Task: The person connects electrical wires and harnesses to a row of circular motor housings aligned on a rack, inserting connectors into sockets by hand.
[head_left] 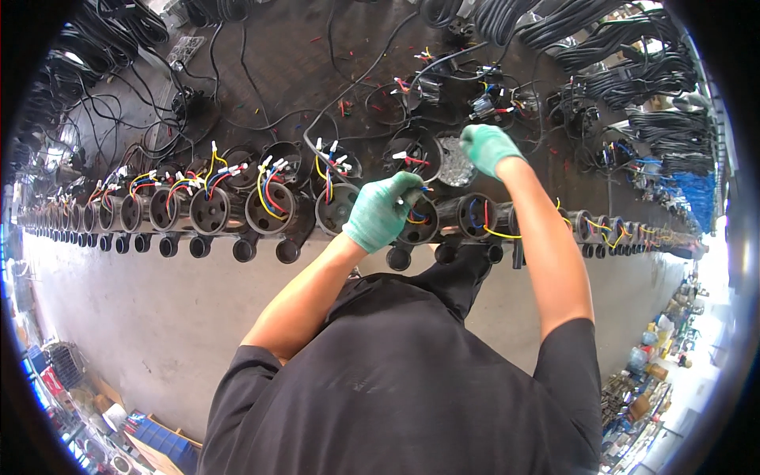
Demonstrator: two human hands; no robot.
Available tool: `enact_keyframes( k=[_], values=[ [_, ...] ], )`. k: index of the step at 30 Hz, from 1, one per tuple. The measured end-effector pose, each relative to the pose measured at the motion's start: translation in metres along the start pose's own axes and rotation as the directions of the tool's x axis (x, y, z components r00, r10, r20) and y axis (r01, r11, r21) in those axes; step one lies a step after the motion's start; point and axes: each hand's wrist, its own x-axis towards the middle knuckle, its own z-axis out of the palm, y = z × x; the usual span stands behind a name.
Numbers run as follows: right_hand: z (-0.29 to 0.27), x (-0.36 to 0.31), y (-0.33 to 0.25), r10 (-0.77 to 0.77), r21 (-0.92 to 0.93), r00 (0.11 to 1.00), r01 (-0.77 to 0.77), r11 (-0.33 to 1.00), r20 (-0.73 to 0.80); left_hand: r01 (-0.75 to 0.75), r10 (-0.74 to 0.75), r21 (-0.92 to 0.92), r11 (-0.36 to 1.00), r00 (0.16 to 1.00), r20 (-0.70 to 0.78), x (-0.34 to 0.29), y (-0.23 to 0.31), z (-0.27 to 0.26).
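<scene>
My left hand (381, 212), in a green glove, is closed with thumb and fingers pinched on thin coloured wires (427, 189), whose ends poke out past the fingertips. Just below it sits a black round motor housing (420, 224) on the bench edge, with red and blue wires inside. My right hand (488, 149), gloved the same way, has its fingers curled together above a round container of small clear pieces (455, 165). Whatever its fingertips may hold is hidden. Beside the container stands a black cup (412, 156) with white-capped red wires in it.
A long row of black round housings (210, 212) lines the near bench edge, many with yellow, red and blue wires and white caps. Coiled black cables (633, 79) pile up at the far right. Loose cables cross the dark bench (289, 71). A blue bundle (694, 194) lies right.
</scene>
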Motion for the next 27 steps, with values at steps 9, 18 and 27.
enact_keyframes(
  k=[9, 18, 27],
  values=[
    [0.119, 0.069, 0.03, 0.016, -0.231, 0.895, 0.097, 0.968, 0.446, 0.064, -0.064, -0.013, 0.998, 0.998, 0.01, 0.001, 0.002, 0.0],
    [0.056, 0.045, 0.033, -0.071, -0.294, 0.941, 0.174, 0.94, 0.331, 0.107, -0.106, -0.03, 0.994, 0.994, 0.031, 0.003, 0.002, -0.002],
    [-0.047, -0.095, -0.042, -0.051, 0.777, 0.997, 0.077, 0.625, -0.058, 0.076, -0.075, -0.015, 0.997, 0.997, 0.015, 0.001, -0.005, -0.003]
  ],
)
